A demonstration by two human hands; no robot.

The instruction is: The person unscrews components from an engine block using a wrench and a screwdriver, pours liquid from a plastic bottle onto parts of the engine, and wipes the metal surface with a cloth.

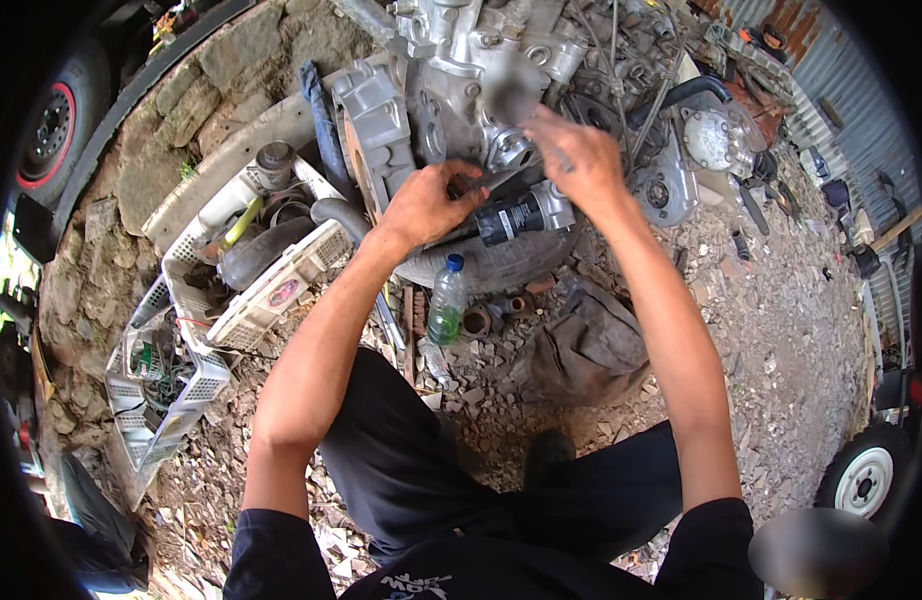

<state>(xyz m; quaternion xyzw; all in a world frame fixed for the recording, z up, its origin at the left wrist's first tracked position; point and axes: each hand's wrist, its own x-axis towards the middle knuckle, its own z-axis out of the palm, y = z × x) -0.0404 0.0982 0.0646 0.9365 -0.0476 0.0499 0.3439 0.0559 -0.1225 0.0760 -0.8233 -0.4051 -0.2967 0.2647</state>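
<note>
A grey metal engine block [461, 70] rests on a worn tyre [501, 262] on gravel ground. My left hand [428, 203] presses against the engine's lower side, its fingers curled around a small dark part. My right hand [573, 158] reaches onto the engine just above a black cylindrical part [513, 217] with a pale label that sticks out of the block. What the right fingers pinch is hidden by the hand. My knees, in dark trousers, are bent below.
A white plastic crate [281, 290] holds hoses and parts at left, with a second basket [161, 400] below it. A plastic bottle with green liquid [446, 305] stands by the tyre. A dark cloth bag [586, 350] lies on the gravel. Wheels show at far left and lower right.
</note>
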